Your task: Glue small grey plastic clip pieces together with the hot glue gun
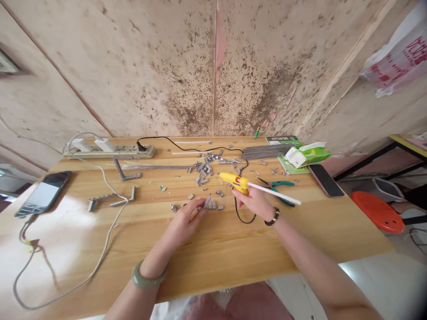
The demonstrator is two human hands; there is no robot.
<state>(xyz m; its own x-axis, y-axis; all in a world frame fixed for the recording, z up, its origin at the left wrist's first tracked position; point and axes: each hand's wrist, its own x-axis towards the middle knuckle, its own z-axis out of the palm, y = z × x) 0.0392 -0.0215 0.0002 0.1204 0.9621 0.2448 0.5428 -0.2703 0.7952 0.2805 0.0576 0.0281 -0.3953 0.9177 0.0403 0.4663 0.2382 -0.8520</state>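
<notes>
My right hand (255, 200) is wrapped round the handle of a yellow glue gun (233, 180), whose nozzle points left. A long white glue stick (275, 192) sticks out of its back. My left hand (188, 218) pinches a small grey piece (207, 202) just in front of the gun; its exact shape is partly hidden by my fingers. Small grey blocks (213, 205) lie right beside those fingertips. Farther back is a loose pile of similar grey pieces (203, 170). Pliers with teal handles (282, 183) rest to the right of the gun, partly behind my right hand.
A power strip (123, 152) stands at the back left, with a white cable (110, 226) looping over the table. Grey angled pieces (125, 175) and a phone (45, 193) lie left. Thin grey rods (267, 151), a tissue pack (308, 154) and another phone (326, 180) are right.
</notes>
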